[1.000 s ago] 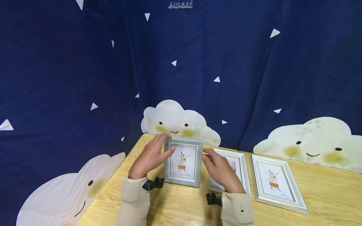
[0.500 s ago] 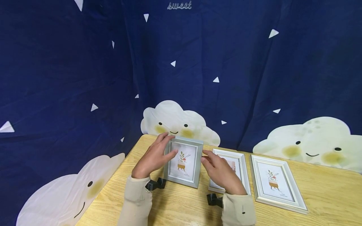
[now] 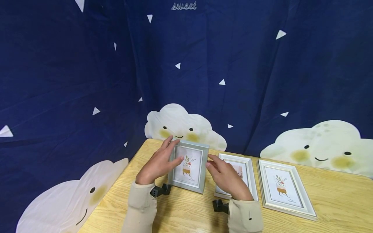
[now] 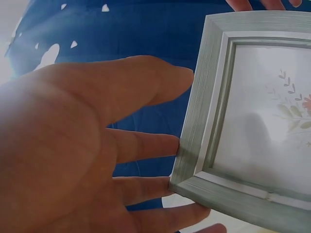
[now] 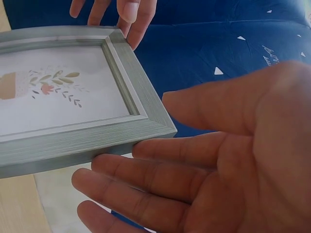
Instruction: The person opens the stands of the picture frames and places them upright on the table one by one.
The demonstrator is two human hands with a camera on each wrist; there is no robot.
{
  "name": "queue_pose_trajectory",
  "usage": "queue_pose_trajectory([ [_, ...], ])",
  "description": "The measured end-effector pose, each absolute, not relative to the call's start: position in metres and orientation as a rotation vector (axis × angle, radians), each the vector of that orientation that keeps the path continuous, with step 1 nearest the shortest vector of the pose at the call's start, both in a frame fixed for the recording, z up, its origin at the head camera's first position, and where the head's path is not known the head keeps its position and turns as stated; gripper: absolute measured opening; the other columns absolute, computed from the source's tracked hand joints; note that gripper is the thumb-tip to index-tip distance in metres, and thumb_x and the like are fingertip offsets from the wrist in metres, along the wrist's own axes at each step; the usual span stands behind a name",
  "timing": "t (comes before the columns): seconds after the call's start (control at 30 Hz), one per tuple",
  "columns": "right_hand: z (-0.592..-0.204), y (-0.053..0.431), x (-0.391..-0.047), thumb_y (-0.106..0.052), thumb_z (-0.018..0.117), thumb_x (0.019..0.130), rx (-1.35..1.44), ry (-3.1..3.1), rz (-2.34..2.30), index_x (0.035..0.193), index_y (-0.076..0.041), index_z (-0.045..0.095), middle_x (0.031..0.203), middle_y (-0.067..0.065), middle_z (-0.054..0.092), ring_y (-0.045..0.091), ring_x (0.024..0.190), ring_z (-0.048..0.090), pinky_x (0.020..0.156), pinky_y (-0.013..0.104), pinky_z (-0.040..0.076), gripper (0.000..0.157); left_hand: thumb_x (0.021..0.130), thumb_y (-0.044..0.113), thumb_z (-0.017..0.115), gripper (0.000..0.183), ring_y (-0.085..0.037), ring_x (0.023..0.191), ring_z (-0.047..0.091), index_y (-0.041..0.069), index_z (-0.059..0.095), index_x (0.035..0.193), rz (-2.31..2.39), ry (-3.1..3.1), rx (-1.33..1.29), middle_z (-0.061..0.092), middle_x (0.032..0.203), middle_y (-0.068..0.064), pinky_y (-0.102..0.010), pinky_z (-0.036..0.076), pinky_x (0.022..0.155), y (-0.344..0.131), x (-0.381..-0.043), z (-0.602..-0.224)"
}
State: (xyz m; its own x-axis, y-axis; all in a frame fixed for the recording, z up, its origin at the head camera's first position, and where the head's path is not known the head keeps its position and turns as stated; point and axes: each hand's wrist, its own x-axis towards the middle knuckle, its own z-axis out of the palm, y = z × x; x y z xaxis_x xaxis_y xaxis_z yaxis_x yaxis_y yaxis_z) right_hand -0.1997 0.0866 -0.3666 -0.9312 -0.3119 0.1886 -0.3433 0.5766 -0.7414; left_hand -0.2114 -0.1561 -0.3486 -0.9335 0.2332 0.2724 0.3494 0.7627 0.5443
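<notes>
A grey-green picture frame (image 3: pixel 187 186) with a potted-plant print stands upright, leaning slightly back, near the table's far left. My left hand (image 3: pixel 157 165) is at its upper left corner; in the left wrist view the fairly straight fingers (image 4: pixel 146 145) touch the outer edge. On the opposite side, my right hand (image 3: pixel 228 178) has its fingertips against the right edge. The right wrist view shows loosely extended fingers (image 5: pixel 146 177) along the side of the frame, with the thumb held off near a corner. The back of the frame is hidden.
Two white picture frames lie face up on the wooden table (image 3: pixel 186 213). The nearer white frame (image 3: pixel 252 174) is partly covered by my right hand; the other white frame (image 3: pixel 303 212) lies farther right. A blue curtain (image 3: pixel 204 64) with clouds hangs behind.
The grey-green frame has turned slightly, its right side coming nearer and its left side going back. My left hand has shifted a little right; the right hand has hardly moved.
</notes>
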Motion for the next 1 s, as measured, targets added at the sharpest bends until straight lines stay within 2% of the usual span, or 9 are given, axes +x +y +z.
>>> queue_pose_trajectory([
  [0.37, -0.366, 0.087, -0.199, -0.025, 0.052, 0.101, 0.564, -2.771, 1.311, 0.142, -0.007, 0.046, 0.125, 0.013, 0.063, 0.029, 0.113, 0.061, 0.094, 0.048, 0.046, 0.045, 0.092, 0.035, 0.065, 0.067, -0.040, 0.133, 0.039, 0.015, 0.037, 0.149, -0.896, -2.800, -0.443, 0.017, 0.158, -0.015, -0.054, 0.038, 0.102, -0.156, -0.209, -0.346],
  [0.63, -0.368, 0.086, -0.199, -0.025, 0.052, 0.101, 0.546, -2.787, 1.326, 0.143, -0.007, 0.045, 0.127, 0.014, 0.062, 0.030, 0.114, 0.060, 0.095, 0.048, 0.046, 0.046, 0.092, 0.035, 0.065, 0.067, -0.039, 0.136, 0.035, 0.016, 0.036, 0.149, -0.914, -2.823, -0.422, 0.014, 0.160, -0.012, -0.054, 0.036, 0.104, -0.156, -0.208, -0.347],
  [0.83, -0.366, 0.091, -0.202, -0.026, 0.050, 0.101, 0.546, -2.781, 1.307, 0.142, -0.004, 0.045, 0.129, 0.018, 0.059, 0.033, 0.116, 0.058, 0.095, 0.048, 0.046, 0.047, 0.092, 0.034, 0.064, 0.066, -0.037, 0.139, 0.030, 0.015, 0.037, 0.149, -0.906, -2.780, -0.405, 0.015, 0.159, -0.014, -0.054, 0.034, 0.106, -0.153, -0.210, -0.346],
  [1.0, -0.367, 0.105, -0.206, -0.029, 0.048, 0.102, 0.512, -2.771, 1.319, 0.142, -0.005, 0.045, 0.130, 0.017, 0.059, 0.034, 0.118, 0.056, 0.096, 0.049, 0.045, 0.047, 0.092, 0.032, 0.064, 0.065, -0.035, 0.141, 0.026, 0.018, 0.036, 0.149, -0.898, -2.677, -0.374, 0.018, 0.159, -0.013, -0.056, 0.032, 0.106, -0.148, -0.209, -0.342],
])
